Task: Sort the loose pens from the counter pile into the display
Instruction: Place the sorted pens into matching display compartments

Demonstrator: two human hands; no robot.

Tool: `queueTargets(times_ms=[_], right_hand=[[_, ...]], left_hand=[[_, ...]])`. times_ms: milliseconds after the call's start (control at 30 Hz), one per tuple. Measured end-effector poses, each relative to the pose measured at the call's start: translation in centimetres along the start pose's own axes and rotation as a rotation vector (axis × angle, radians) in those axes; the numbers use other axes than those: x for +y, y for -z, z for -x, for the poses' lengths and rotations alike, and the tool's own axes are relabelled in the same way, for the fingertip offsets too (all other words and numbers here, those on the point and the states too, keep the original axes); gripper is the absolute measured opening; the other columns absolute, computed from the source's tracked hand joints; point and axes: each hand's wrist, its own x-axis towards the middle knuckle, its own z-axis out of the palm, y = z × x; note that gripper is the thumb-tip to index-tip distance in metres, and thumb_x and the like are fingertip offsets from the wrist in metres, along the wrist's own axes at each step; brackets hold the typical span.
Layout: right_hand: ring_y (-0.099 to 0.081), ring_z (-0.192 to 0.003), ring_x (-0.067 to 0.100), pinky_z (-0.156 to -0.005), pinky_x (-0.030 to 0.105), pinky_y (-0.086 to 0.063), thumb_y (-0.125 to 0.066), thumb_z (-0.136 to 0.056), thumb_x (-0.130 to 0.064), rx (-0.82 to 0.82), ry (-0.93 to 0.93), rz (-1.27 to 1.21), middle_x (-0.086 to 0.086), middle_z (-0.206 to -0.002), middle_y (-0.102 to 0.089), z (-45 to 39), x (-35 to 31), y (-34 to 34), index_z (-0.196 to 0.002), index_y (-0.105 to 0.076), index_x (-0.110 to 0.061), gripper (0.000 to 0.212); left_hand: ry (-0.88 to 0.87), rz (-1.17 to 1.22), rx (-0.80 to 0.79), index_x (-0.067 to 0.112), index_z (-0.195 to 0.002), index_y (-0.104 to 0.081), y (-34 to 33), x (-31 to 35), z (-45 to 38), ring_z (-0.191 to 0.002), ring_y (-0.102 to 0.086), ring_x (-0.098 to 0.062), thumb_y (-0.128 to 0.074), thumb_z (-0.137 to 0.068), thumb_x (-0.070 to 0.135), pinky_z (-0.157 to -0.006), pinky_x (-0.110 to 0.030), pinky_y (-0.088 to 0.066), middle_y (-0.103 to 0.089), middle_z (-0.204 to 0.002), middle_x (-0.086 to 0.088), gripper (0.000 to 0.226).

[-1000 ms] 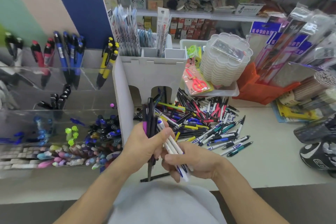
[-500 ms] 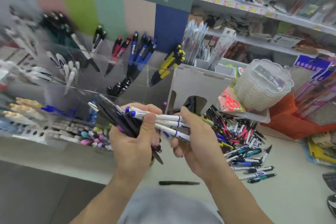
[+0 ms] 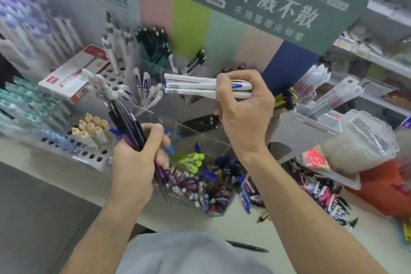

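Note:
My right hand (image 3: 242, 113) grips a bundle of white pens with blue tips (image 3: 191, 85), held level and raised in front of the clear tiered pen display (image 3: 178, 127). Lower down, my left hand (image 3: 142, 155) grips a bunch of dark black and purple pens (image 3: 126, 122) that slant up to the left, just in front of the display. The loose pen pile (image 3: 315, 189) lies on the counter at the right. A single black pen (image 3: 246, 246) lies alone near the counter's front edge.
A white perforated pen rack (image 3: 89, 153) with upright pens stands at the left, a red-and-white box (image 3: 73, 73) behind it. A grey divider (image 3: 298, 131) and a stack of clear plastic trays (image 3: 364, 140) sit at the right, beside an orange bin (image 3: 382, 187).
My view has swung left and up toward the display. My right hand has pulled the white pens away from my left hand's bunch and lifted them higher.

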Motion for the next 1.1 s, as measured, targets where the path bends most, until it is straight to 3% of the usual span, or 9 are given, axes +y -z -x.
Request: queueTargets(times_ms=[100,167,267,367,533,667,867,1000,1100], right_hand=[[-0.059,-0.054,0.010,-0.052,0.023,-0.048,-0.072,-0.091,-0.008,-0.163,0.344,0.222,0.000,-0.067,-0.066,-2.5,0.4,-3.7,-0.082,-0.066,-0.008,0.011],[-0.059,-0.062,0.015,-0.059,0.026,-0.048,-0.072,-0.089,-0.008,-0.309,0.477,0.356,0.006,-0.074,-0.067,-3.5,1.3,-6.4,-0.083,-0.068,-0.001,0.010],[-0.061,-0.065,0.030,-0.058,0.036,-0.047,-0.071,-0.088,-0.013,-0.565,0.557,0.556,0.012,-0.076,-0.065,-3.9,3.0,-10.1,-0.085,-0.065,0.000,0.014],[-0.061,-0.067,0.037,-0.052,0.034,-0.037,-0.064,-0.096,-0.025,-0.703,0.581,0.784,0.014,-0.085,-0.062,-3.2,4.1,-12.4,-0.096,-0.061,-0.001,0.024],[-0.059,-0.073,0.022,-0.044,0.029,-0.044,-0.069,-0.088,-0.050,-0.406,0.570,0.916,0.007,-0.108,-0.051,-0.3,4.4,-12.3,-0.120,-0.052,-0.012,0.053],[-0.057,-0.091,0.026,-0.061,0.038,-0.057,-0.077,-0.078,-0.052,-0.308,0.385,0.844,0.007,-0.118,-0.042,2.2,6.2,-11.7,-0.129,-0.041,-0.014,0.074],[-0.062,-0.078,0.026,-0.050,0.031,-0.051,-0.075,-0.084,-0.051,-0.380,0.348,0.868,0.007,-0.115,-0.047,2.3,6.0,-15.0,-0.124,-0.042,-0.015,0.063],[-0.050,-0.061,0.019,-0.041,0.031,-0.050,-0.074,-0.089,-0.039,-0.381,0.445,0.732,0.009,-0.111,-0.045,0.8,5.7,-15.5,-0.126,-0.039,-0.019,0.054],[-0.055,-0.066,0.017,-0.040,0.033,-0.051,-0.073,-0.093,-0.029,-0.311,0.550,0.685,0.012,-0.114,-0.054,-0.2,6.2,-14.3,-0.118,-0.060,-0.012,0.033]], left_hand=[[0.038,-0.025,0.016,0.020,-0.072,-0.066,2.3,0.1,-0.9,-0.040,-0.041,-0.016,-0.064,-0.087,0.028,-0.044,-0.027,-0.041,-0.050,-0.068,-0.019,0.018],[0.035,-0.050,0.062,0.016,-0.085,-0.068,3.6,0.3,-1.7,-0.040,-0.042,-0.016,-0.064,-0.089,0.027,-0.044,-0.028,-0.042,-0.061,-0.070,-0.014,0.013],[0.010,-0.115,0.143,0.018,-0.100,-0.067,5.0,0.6,-3.0,-0.040,-0.044,-0.015,-0.062,-0.096,0.021,-0.044,-0.028,-0.044,-0.072,-0.076,-0.005,0.007],[-0.014,-0.124,0.144,0.019,-0.094,-0.068,5.8,0.7,-4.0,-0.041,-0.044,-0.017,-0.063,-0.096,0.021,-0.049,-0.032,-0.044,-0.068,-0.067,-0.004,0.006],[0.003,-0.106,0.128,0.024,-0.078,-0.070,6.9,0.6,-4.7,-0.040,-0.045,-0.018,-0.066,-0.095,0.021,-0.050,-0.035,-0.044,-0.062,-0.060,-0.007,0.018],[0.023,-0.088,0.124,0.020,-0.077,-0.068,7.4,0.7,-4.9,-0.039,-0.044,-0.018,-0.066,-0.094,0.019,-0.048,-0.035,-0.043,-0.060,-0.058,-0.008,0.018],[0.038,-0.082,0.066,0.017,-0.077,-0.069,7.5,1.2,-4.8,-0.041,-0.044,-0.020,-0.066,-0.093,0.016,-0.047,-0.035,-0.045,-0.064,-0.064,-0.010,0.016],[0.048,-0.110,0.038,0.008,-0.085,-0.067,7.5,1.2,-4.7,-0.041,-0.045,-0.020,-0.066,-0.094,0.015,-0.048,-0.036,-0.045,-0.065,-0.064,-0.008,0.011],[0.071,-0.112,0.003,0.010,-0.082,-0.068,7.6,1.2,-4.6,-0.041,-0.045,-0.021,-0.067,-0.092,0.019,-0.049,-0.037,-0.045,-0.060,-0.063,-0.019,0.014]])
